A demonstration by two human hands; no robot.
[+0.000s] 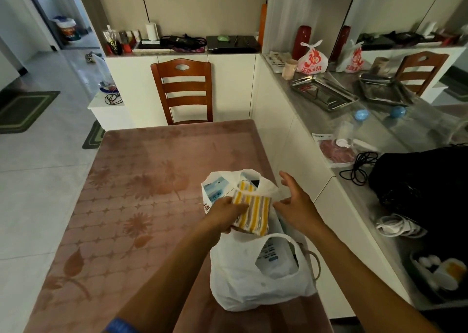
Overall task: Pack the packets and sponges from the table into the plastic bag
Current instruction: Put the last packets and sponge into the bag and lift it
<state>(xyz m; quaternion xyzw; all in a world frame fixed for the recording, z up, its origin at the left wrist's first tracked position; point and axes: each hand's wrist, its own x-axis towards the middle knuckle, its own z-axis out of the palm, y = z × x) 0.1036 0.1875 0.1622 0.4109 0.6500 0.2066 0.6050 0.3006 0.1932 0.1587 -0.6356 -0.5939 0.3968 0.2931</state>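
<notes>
A white plastic bag [243, 279] sits near the front right of the pink table [141, 180], its mouth held up toward me. My left hand [225, 216] grips a yellow, grey and white striped sponge pack [253, 210] right over the bag's opening. Inside the bag a white packet with blue print [272, 255] shows through the near handle loop, and a blue and white packet [215, 188] shows at the far side. My right hand [296, 201] hovers just right of the sponge pack, fingers spread, touching nothing that I can make out.
A wooden chair [184, 89] stands at the table's far end. A grey counter [329, 120] runs along the right with metal trays [324, 92], a black bag [428, 180], cables [359, 165] and a printed white bag [312, 59].
</notes>
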